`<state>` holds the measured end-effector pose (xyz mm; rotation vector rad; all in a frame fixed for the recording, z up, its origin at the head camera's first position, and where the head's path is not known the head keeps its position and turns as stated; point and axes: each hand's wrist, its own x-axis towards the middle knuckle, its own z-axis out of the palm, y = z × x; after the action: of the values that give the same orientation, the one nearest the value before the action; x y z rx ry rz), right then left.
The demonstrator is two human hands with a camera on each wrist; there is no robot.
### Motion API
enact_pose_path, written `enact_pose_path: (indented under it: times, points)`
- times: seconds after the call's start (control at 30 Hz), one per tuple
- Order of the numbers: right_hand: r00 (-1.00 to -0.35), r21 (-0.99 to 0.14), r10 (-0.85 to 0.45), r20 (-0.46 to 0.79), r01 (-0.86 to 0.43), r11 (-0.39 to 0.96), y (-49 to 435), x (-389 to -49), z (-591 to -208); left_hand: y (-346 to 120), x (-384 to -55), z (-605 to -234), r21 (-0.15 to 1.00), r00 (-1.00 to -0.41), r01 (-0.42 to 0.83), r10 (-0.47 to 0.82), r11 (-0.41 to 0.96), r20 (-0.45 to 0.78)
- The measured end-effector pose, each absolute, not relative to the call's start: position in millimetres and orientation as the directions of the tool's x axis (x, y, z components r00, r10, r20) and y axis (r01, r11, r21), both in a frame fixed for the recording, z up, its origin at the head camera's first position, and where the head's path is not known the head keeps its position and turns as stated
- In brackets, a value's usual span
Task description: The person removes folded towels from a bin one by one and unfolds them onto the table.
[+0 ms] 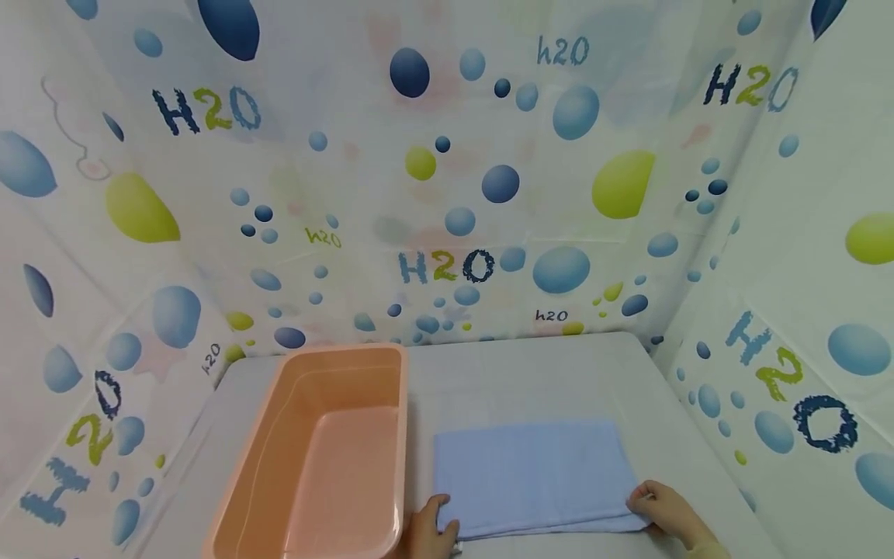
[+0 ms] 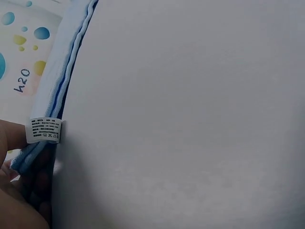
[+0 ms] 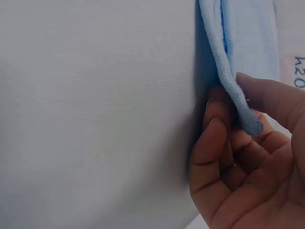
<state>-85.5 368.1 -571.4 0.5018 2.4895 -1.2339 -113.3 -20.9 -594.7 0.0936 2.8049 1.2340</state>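
Observation:
A light blue towel, folded into a flat rectangle, lies on the pale table to the right of a basin. At its near left corner my left hand grips the layers, thumb above and fingers beneath. A white printed care label hangs over the folded edge beside that thumb in the left wrist view. My right hand pinches the near right corner between thumb and fingers. Seen from the right wrist, the stacked edge of the towel runs between the thumb and the curled fingers.
A peach-coloured plastic basin stands at the left, its right rim close to the left hand. The table is covered in a pale cloth. Printed curtains with coloured drops and H2O lettering enclose the back and both sides.

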Motion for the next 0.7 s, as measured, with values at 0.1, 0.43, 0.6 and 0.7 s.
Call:
enact_pose_path:
  times: [0.1, 0.43, 0.6, 0.7]
  points:
    - [-0.884, -0.669, 0.189, -0.428, 0.450, 0.592, 367, -78, -573, -25, -109, -595, 0.748, -0.986, 0.036, 0.143, 0.663, -0.080]
    - [-0.850, -0.681, 0.160, -0.502, 0.503, 0.532, 366, -58, -575, -23, -93, -592, 0.727, -0.973, -0.119, 0.066, 0.676, -0.221]
    - [-0.864, -0.691, 0.142, -0.484, 0.477, 0.543, 366, -54, -576, -19, -85, -593, 0.759, -0.986, -0.161, -0.062, 0.631, -0.157]
    - [-0.867, -0.681, 0.199, -0.457, 0.485, 0.548, 362, -53, -577, -21, -81, -598, 0.773, -0.997, -0.071, -0.055, 0.630, -0.046]
